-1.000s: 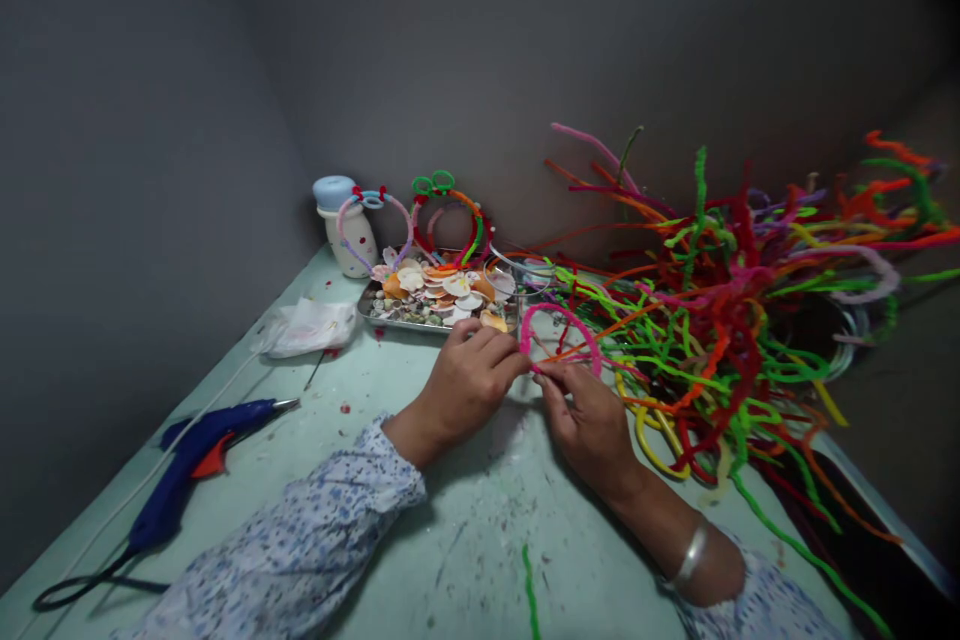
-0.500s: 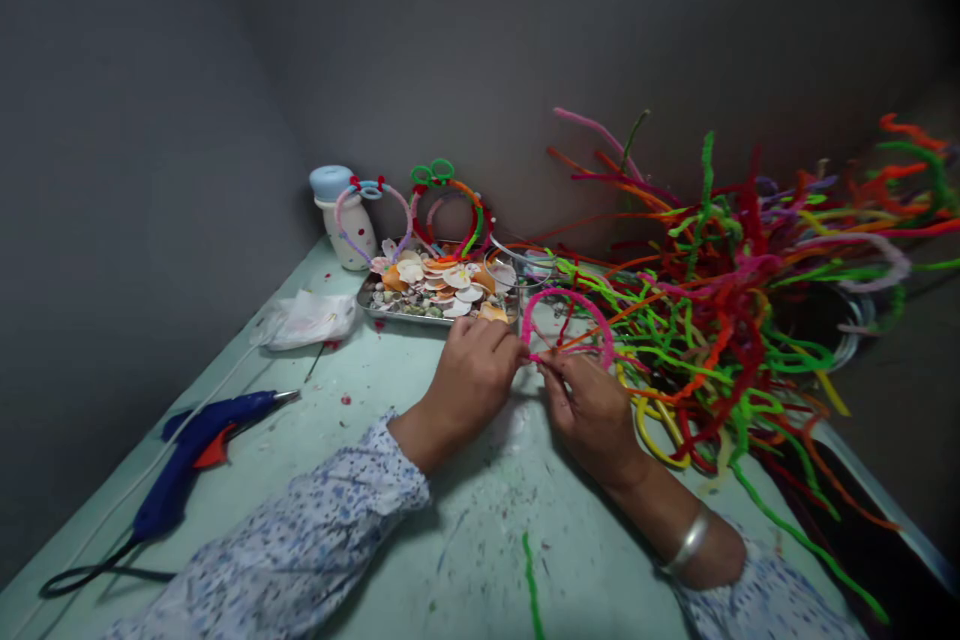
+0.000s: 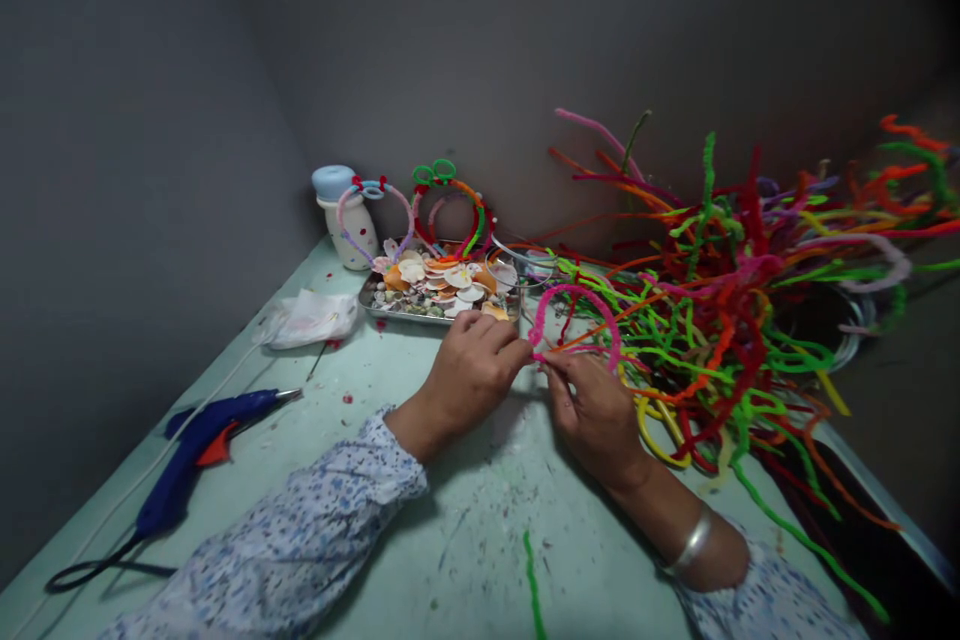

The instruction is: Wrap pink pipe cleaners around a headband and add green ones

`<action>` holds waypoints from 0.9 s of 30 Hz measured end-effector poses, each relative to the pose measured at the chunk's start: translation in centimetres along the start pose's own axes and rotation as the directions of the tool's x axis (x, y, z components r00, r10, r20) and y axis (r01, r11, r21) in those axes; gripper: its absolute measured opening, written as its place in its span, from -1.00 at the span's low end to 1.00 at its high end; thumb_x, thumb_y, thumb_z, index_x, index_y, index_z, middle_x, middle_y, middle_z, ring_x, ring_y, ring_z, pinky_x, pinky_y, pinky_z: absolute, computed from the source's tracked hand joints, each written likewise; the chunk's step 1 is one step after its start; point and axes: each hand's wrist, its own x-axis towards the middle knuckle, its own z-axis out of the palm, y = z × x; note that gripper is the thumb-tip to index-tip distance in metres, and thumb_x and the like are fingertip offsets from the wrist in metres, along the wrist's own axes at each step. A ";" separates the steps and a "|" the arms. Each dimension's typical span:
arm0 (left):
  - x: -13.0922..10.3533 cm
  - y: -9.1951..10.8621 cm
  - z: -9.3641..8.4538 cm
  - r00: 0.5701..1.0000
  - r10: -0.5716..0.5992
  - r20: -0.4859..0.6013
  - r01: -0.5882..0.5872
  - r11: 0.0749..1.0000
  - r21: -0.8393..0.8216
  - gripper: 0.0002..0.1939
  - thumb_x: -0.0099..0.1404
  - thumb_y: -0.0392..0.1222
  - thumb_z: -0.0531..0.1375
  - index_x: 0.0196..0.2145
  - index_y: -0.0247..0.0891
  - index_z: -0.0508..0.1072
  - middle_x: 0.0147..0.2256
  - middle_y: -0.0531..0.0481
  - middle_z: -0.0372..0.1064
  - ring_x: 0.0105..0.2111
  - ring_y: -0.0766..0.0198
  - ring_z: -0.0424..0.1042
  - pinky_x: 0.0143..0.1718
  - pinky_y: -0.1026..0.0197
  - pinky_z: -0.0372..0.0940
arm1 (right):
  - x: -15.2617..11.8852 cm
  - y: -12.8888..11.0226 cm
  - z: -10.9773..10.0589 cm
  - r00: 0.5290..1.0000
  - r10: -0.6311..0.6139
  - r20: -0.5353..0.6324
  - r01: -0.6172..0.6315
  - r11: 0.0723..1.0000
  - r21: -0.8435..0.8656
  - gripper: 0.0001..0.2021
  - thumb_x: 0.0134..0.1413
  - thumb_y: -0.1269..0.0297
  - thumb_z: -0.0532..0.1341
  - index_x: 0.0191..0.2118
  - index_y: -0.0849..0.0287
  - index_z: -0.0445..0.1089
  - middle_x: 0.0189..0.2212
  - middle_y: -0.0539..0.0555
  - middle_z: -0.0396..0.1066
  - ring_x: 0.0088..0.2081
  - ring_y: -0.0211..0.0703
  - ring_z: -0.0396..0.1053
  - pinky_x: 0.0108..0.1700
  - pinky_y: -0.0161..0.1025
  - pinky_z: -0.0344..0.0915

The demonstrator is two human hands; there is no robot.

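Observation:
A pink fuzzy hoop (image 3: pixel 577 292) stands up between my two hands, its arch rising above the fingers. My left hand (image 3: pixel 476 372) pinches its lower left part with thumb and fingers. Close beside it, my right hand (image 3: pixel 596 415) grips the pink end, fingertips pressed together. The hoop's right side passes down behind my right hand, where its lower end is hidden. Just beyond my left hand lies a metal tray (image 3: pixel 420 318) heaped with shells and small stones.
A blue glue gun (image 3: pixel 180 480) and a plastic packet (image 3: pixel 311 318) lie at left. Decorated headbands (image 3: pixel 414 210) and a white bottle (image 3: pixel 349 230) stand behind. Tangled pipe cleaners (image 3: pixel 720 320) cover the right. A green pipe cleaner (image 3: pixel 533 585) lies in front.
The pink hoop has shifted slightly to the right and tilted a little. Both hands keep their hold, with only small finger movements.

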 end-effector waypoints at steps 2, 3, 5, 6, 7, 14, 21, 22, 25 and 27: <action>0.1 0.0 0.0 1.000 0.006 0.026 -0.006 1.000 0.009 -0.77 0.38 -0.18 0.02 -0.28 -0.24 0.45 -0.35 -0.05 0.38 -0.32 0.20 0.27 -0.20 0.10 0.06 | 0.0 0.0 0.0 1.000 -0.004 0.001 0.004 1.000 0.006 -0.83 0.16 0.43 0.12 -0.14 0.15 0.35 -0.33 0.09 0.47 -0.29 -0.12 0.41 -0.20 -0.16 0.34; 0.2 0.0 0.1 0.999 0.007 0.040 -0.007 1.000 0.011 -0.77 0.38 -0.17 0.01 -0.28 -0.25 0.44 -0.34 -0.06 0.38 -0.31 0.19 0.27 -0.21 0.10 0.06 | 0.0 0.0 0.0 1.000 -0.008 0.003 0.008 1.000 0.006 -0.83 0.16 0.44 0.12 -0.14 0.15 0.35 -0.33 0.09 0.47 -0.29 -0.12 0.41 -0.19 -0.16 0.34; 0.3 0.0 0.1 0.998 -0.003 0.066 0.003 1.000 0.001 -0.77 0.38 -0.17 0.01 -0.28 -0.27 0.43 -0.34 -0.07 0.37 -0.31 0.17 0.27 -0.21 0.09 0.07 | 0.0 0.0 0.0 1.000 -0.014 0.010 0.014 1.000 0.004 -0.83 0.16 0.44 0.12 -0.13 0.16 0.35 -0.32 0.09 0.47 -0.28 -0.11 0.41 -0.19 -0.16 0.34; 0.3 0.0 0.1 0.997 -0.015 0.078 0.016 1.000 -0.011 -0.77 0.38 -0.17 0.01 -0.29 -0.28 0.43 -0.33 -0.07 0.37 -0.30 0.16 0.28 -0.21 0.08 0.08 | 0.0 0.0 0.0 1.000 -0.015 0.014 0.015 1.000 0.003 -0.83 0.16 0.44 0.12 -0.14 0.16 0.35 -0.32 0.10 0.47 -0.28 -0.11 0.41 -0.20 -0.17 0.34; 0.3 0.0 0.1 0.995 -0.030 0.092 0.033 0.999 -0.027 -0.77 0.37 -0.16 0.01 -0.29 -0.29 0.42 -0.33 -0.08 0.37 -0.29 0.15 0.28 -0.21 0.08 0.08 | 0.0 0.0 0.0 1.000 -0.015 0.019 0.015 1.000 0.002 -0.83 0.15 0.44 0.13 -0.14 0.17 0.35 -0.33 0.10 0.47 -0.29 -0.11 0.40 -0.20 -0.17 0.33; 0.5 0.4 0.0 0.928 -0.270 0.257 0.338 0.901 -0.271 -0.88 0.28 -0.19 0.14 -0.35 -0.28 0.42 -0.33 -0.07 0.40 -0.29 0.16 0.34 -0.21 0.10 0.15 | 0.1 0.0 -0.1 0.999 -0.026 0.030 0.026 1.000 -0.009 -0.82 0.16 0.43 0.11 -0.13 0.16 0.36 -0.33 0.09 0.48 -0.30 -0.11 0.40 -0.22 -0.18 0.32; 0.5 0.5 0.7 0.624 -0.480 0.616 0.766 0.221 -0.604 -0.80 0.17 -0.11 0.19 -0.46 -0.31 0.44 -0.53 0.05 0.33 -0.52 0.33 0.25 -0.46 0.27 0.11 | 0.1 -0.2 -0.1 0.998 -0.052 0.043 0.052 0.999 -0.007 -0.82 0.15 0.46 0.10 -0.14 0.18 0.36 -0.37 0.09 0.46 -0.32 -0.12 0.37 -0.24 -0.19 0.31; 0.5 0.4 0.7 0.587 -0.472 0.658 0.783 0.122 -0.610 -0.79 0.15 -0.10 0.21 -0.48 -0.32 0.44 -0.56 0.07 0.30 -0.55 0.35 0.21 -0.48 0.28 0.08 | 0.2 -0.3 -0.1 0.998 -0.051 0.045 0.051 0.999 0.000 -0.82 0.15 0.47 0.10 -0.15 0.18 0.36 -0.38 0.08 0.45 -0.33 -0.12 0.37 -0.24 -0.19 0.31; 0.6 0.1 0.3 0.537 -0.423 0.730 0.789 -0.053 -0.612 -0.78 0.08 -0.10 0.25 -0.55 -0.32 0.41 -0.63 0.12 0.20 -0.60 0.41 0.10 -0.52 0.28 -0.02 | 0.2 -0.4 -0.1 0.999 -0.035 0.029 0.034 0.999 0.026 -0.83 0.15 0.46 0.12 -0.16 0.18 0.36 -0.38 0.08 0.45 -0.32 -0.13 0.38 -0.24 -0.20 0.32; 0.7 -0.1 -0.2 0.529 -0.379 0.760 0.791 -0.106 -0.603 -0.71 0.08 -0.06 0.24 -0.62 -0.31 0.36 -0.66 0.14 0.14 -0.62 0.43 0.04 -0.54 0.28 -0.07 | 0.1 -0.4 -0.1 1.000 -0.016 0.019 0.015 0.999 0.046 -0.83 0.15 0.46 0.12 -0.15 0.17 0.36 -0.36 0.08 0.46 -0.31 -0.14 0.39 -0.24 -0.21 0.33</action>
